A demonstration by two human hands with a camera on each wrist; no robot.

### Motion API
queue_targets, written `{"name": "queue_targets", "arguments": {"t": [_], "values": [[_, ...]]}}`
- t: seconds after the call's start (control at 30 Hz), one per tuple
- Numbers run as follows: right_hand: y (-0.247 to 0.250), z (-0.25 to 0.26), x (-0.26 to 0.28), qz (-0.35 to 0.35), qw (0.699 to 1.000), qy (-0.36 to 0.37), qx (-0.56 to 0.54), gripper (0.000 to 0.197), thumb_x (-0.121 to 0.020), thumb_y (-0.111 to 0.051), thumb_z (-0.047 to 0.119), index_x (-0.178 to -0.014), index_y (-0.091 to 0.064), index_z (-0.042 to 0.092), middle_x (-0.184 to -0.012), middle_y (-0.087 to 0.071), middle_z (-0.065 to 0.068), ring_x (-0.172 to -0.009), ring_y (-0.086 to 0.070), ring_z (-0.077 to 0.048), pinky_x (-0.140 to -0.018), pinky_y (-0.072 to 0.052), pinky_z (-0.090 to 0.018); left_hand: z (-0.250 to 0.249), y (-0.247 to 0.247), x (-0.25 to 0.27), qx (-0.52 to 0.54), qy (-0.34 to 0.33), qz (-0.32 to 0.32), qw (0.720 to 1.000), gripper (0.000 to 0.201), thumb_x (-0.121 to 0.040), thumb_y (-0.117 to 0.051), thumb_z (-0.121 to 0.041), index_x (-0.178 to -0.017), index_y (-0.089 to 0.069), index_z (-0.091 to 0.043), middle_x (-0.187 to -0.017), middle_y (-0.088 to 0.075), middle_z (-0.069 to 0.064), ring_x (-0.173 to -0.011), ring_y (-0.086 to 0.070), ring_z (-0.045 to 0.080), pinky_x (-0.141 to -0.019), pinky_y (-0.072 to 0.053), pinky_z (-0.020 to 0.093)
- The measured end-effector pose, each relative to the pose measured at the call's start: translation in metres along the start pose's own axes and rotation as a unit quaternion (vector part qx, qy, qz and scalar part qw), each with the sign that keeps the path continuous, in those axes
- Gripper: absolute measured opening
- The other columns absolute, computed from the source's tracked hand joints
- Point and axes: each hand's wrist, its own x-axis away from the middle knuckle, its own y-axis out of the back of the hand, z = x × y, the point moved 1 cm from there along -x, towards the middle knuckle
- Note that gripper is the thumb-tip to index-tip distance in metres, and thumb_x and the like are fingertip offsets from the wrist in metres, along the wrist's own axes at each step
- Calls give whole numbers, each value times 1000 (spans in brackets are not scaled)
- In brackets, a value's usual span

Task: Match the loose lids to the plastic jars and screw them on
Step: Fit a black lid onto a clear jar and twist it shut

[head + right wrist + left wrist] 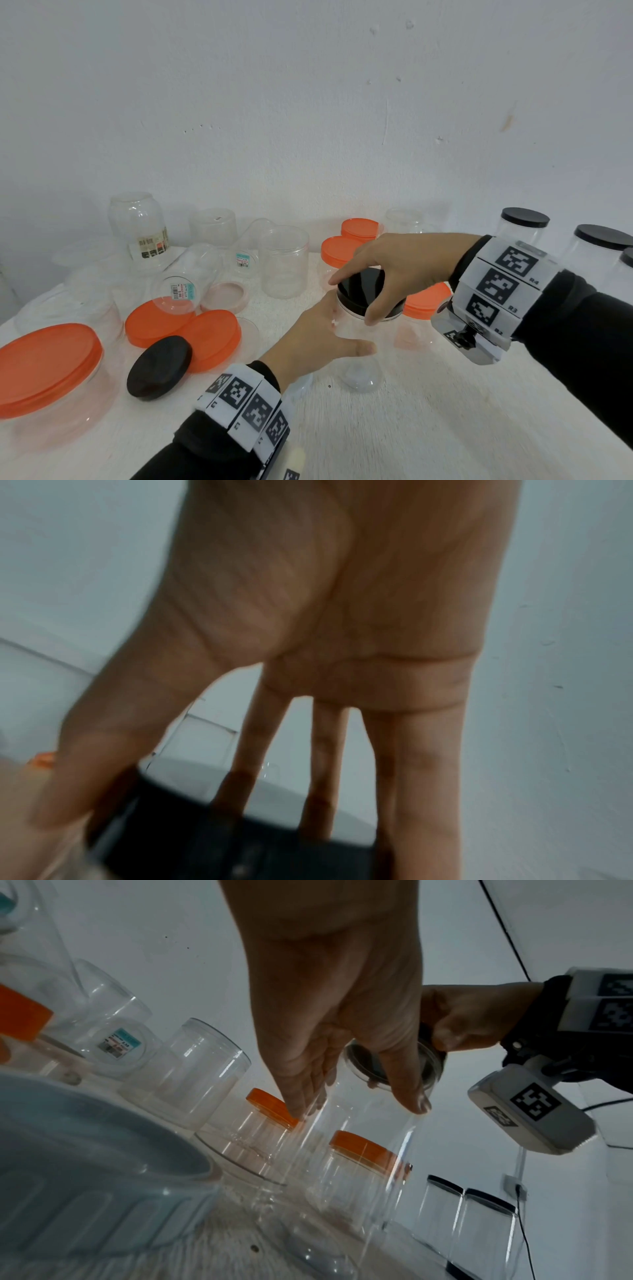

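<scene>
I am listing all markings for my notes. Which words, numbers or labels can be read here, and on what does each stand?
"R4", "R3", "R2": beside the square codes on the right wristband.
"3 00": on the price sticker of the lying jar.
Left wristband: letters too blurred to read.
Label on the tall jar: too small to read.

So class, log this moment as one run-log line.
step: screwing on lid | left hand: holds clear jar | right hand: grips black lid on the jar's mouth | spare black lid: loose on table
</scene>
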Motion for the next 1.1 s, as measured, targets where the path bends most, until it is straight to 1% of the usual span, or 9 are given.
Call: {"name": "queue_targets", "arguments": {"t": [0.3,0.4,0.47,0.57,0.67,0.87,0.93,1.0,1.1], "values": [[-10,6,-3,-54,995,-72,38,63,-66,-58,81,-118,-50,46,-92,-50,18,-93,-59,-17,-78,-53,-33,-1,0,1,-1,4,-1,1000,84,-74,-84,-29,-142,-36,-37,-137,-49,-20,-129,-41,2,-105,-35,24],[-4,4,-2,-19,996,-84,22,71,-65,-62,79,-128,-45,50,-109,-49,19,-104,-49,-10,-85,-45,-31,-1,-1,1,0,3,-1,1000,83,-74,-84,-28,-142,-37,-36,-138,-48,-20,-130,-41,2,-104,-35,24],[3,4,1,34,996,-77,2,76,-67,-72,65,-134,-37,57,-116,-37,25,-113,-37,-6,-96,-40,-34,-1,-1,1,-1,4,-4,1000,84,-73,-85,-28,-142,-37,-35,-139,-48,-19,-131,-41,4,-106,-35,27],[9,5,3,58,996,-64,9,74,-69,-79,48,-131,-40,60,-120,-37,24,-120,-39,-9,-99,-41,-36,0,-1,1,0,4,-5,1000,85,-73,-85,-29,-142,-37,-35,-138,-48,-20,-129,-42,3,-106,-34,25],[8,6,2,37,997,-66,27,72,-69,-76,57,-132,-43,54,-125,-41,21,-120,-44,-11,-100,-44,-38,0,-1,1,-2,1,-4,1000,86,-72,-85,-30,-142,-36,-37,-138,-48,-21,-128,-41,3,-107,-34,27],[-2,11,0,-2,991,-129,38,68,-66,-60,79,-118,-50,37,-105,-56,7,-70,-69,-17,-70,-56,-33,1,-1,1,-6,4,-6,1000,83,-72,-85,-33,-139,-38,-37,-137,-48,-17,-130,-40,7,-109,-36,33],[-1,9,1,5,990,-134,33,73,-65,-60,80,-124,-47,38,-113,-56,10,-85,-68,-16,-79,-55,-35,1,0,1,-6,4,-3,1000,83,-71,-85,-33,-139,-38,-37,-137,-48,-18,-130,-41,6,-109,-36,32],[3,6,4,36,993,-115,13,83,-65,-69,72,-137,-36,47,-128,-43,22,-112,-49,-8,-97,-44,-35,1,0,0,-3,1,-5,1000,85,-71,-86,-32,-140,-38,-37,-136,-49,-20,-128,-42,3,-106,-36,28],[7,3,6,59,995,-85,-14,86,-68,-79,50,-139,-30,57,-114,-34,35,-113,-33,-2,-100,-36,-33,2,0,-1,2,2,-6,1000,86,-70,-86,-32,-140,-38,-37,-135,-50,-22,-128,-42,2,-106,-35,27]]}}
